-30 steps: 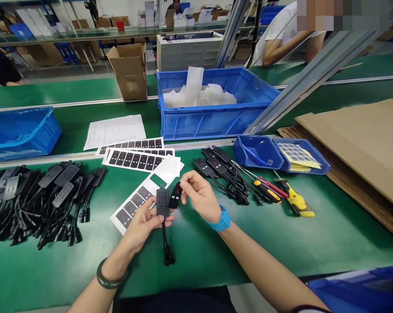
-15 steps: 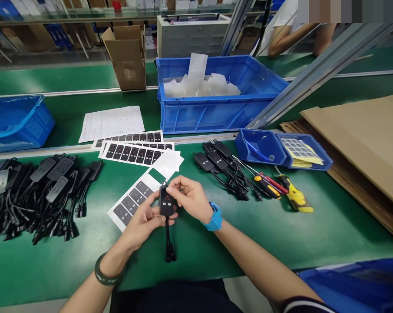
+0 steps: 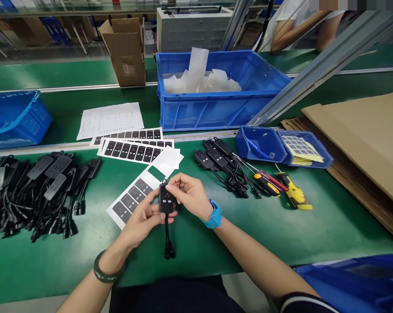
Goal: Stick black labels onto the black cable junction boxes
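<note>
My left hand [image 3: 144, 219] is closed around a small black controller box [image 3: 166, 201] with a cable tail hanging down toward me. On the box's face is a dark label with red marks and two pale button spots. My right hand [image 3: 189, 193], with a blue band at the wrist, has thumb and fingers pinched at the box's upper right corner; whether they grip the label's edge there is hidden. Beneath the hands lies a label sheet [image 3: 128, 202] with a cut-out gap near its upper end.
A heap of black controllers [image 3: 57, 167] lies left; a smaller group [image 3: 217, 158] lies right, beside screwdrivers [image 3: 268, 182] and a yellow-handled tool [image 3: 294, 191]. Behind stand small blue bins [image 3: 261, 145], a large blue crate [image 3: 216, 111] and more label sheets [image 3: 133, 150]. Cardboard [image 3: 359, 121] is stacked right.
The whole view has shifted slightly. Both hands keep almost the same hold on the controller box, with the right fingertips still at its upper corner.
</note>
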`<state>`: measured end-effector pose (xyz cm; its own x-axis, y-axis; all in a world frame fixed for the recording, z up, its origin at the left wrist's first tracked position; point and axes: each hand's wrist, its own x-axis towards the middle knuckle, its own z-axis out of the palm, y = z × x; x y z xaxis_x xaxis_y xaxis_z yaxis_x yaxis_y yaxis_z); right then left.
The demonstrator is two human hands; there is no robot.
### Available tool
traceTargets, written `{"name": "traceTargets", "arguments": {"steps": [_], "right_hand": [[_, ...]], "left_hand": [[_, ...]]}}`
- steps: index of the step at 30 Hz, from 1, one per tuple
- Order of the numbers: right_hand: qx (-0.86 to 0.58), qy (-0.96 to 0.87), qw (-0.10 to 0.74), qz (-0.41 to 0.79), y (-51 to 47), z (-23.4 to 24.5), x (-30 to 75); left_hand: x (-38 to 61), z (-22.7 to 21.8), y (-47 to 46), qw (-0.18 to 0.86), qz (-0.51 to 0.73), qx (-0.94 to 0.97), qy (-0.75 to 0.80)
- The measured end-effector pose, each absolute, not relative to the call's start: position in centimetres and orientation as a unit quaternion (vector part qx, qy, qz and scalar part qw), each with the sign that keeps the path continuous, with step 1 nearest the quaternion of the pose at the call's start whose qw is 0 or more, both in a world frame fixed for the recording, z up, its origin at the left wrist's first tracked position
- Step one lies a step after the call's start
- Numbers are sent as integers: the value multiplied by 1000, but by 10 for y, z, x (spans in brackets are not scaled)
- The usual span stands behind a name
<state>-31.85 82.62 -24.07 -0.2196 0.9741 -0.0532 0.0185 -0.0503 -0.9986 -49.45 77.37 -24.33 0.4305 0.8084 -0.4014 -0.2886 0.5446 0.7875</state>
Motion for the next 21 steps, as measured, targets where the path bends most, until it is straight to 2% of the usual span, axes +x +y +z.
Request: {"name": "traceTargets", "arguments": {"steps": [8,21], "right_hand": [[-482,-568,437,504,822,-242,-321],[-490,-566,450,487,820,-244,-323]], "left_hand": [[-493,-245,771,762,356,348,413],[-491,-247,769,752,350,370,419]]}}
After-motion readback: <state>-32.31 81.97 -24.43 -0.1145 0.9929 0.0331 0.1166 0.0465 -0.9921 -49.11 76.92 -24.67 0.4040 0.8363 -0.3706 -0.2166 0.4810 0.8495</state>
